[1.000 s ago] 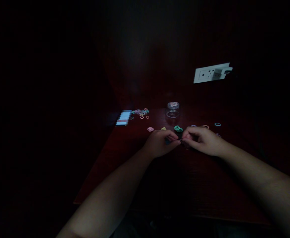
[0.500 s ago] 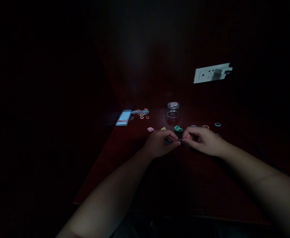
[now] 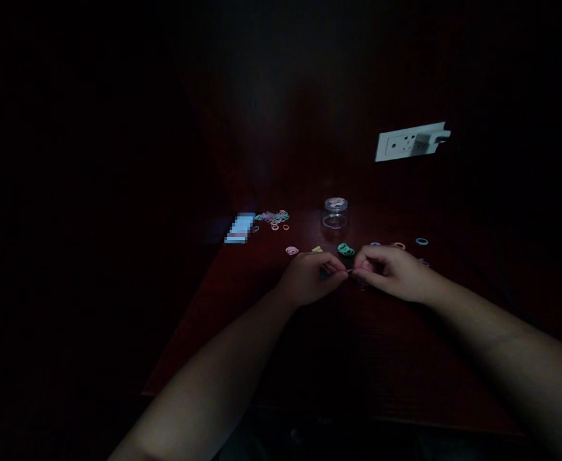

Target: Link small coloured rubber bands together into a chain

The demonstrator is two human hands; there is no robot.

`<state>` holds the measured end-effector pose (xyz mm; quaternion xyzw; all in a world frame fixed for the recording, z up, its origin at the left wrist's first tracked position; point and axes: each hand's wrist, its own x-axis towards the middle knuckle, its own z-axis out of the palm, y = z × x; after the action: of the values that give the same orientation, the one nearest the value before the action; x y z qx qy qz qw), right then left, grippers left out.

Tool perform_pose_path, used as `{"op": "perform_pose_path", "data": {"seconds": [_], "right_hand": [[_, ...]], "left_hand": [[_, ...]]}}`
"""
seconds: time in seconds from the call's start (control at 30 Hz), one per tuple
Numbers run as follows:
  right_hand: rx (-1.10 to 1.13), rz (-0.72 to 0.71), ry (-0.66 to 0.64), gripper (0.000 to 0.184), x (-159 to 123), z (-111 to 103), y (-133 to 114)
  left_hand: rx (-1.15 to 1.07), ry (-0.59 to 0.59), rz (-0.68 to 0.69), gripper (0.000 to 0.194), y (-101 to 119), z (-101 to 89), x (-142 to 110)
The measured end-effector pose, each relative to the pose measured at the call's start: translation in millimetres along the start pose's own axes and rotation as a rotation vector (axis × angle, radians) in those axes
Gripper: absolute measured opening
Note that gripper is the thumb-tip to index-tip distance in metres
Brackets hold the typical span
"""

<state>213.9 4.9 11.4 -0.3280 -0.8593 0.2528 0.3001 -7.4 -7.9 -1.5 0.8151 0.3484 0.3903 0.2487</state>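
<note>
Between the fingertips of both hands is a small, thin, pale hair tie [image 3: 349,271], mostly covered by the fingers. My left hand [image 3: 310,278] pinches it from the left with thumb and forefinger. From the right, my right hand [image 3: 396,274] has its thumb and fingers closed on the same tie. Just beyond the fingertips lie green hair ties [image 3: 345,250] in a small heap. Pink hair ties [image 3: 292,251] and a yellow group [image 3: 316,249] lie past my left hand. An orange tie [image 3: 399,246] and a blue tie [image 3: 422,241] rest beyond my right hand.
A mixed pile of hair ties [image 3: 274,218] lies at the back left, beside a lit phone [image 3: 240,228] with a blurred screen. A clear lidded jar [image 3: 335,214] stands at the back of the dark red table [image 3: 381,358]. A wall socket [image 3: 401,144] holds a plug.
My left thumb tip has shifted slightly left, away from the right fingertips. Both arms and the things on the table look unmoved.
</note>
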Motion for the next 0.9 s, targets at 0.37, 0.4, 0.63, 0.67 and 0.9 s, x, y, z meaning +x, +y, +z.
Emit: {"op": "perform_pose_path", "data": {"seconds": [0.37, 0.4, 0.63, 0.67, 0.9], "right_hand": [[-0.022, -0.005, 0.008, 0.020, 1, -1, -3], [-0.023, -0.005, 0.008, 0.020, 1, -1, -3], [-0.016, 0.003, 0.012, 0.020, 1, -1, -3], [-0.016, 0.004, 0.013, 0.020, 1, -1, -4], [-0.133, 0.071, -0.064, 0.020, 0, -15, 8]], "left_hand": [[-0.010, 0.004, -0.019, 0.012, 3, -0.4, -1], [-0.015, 0.004, -0.018, 0.012, 3, -0.3, -1], [-0.028, 0.000, -0.027, 0.013, 3, -0.4, -1], [-0.030, 0.000, -0.030, 0.013, 3, -0.5, -1], [-0.018, 0.004, -0.004, 0.012, -1, -1.4, -2]]}}
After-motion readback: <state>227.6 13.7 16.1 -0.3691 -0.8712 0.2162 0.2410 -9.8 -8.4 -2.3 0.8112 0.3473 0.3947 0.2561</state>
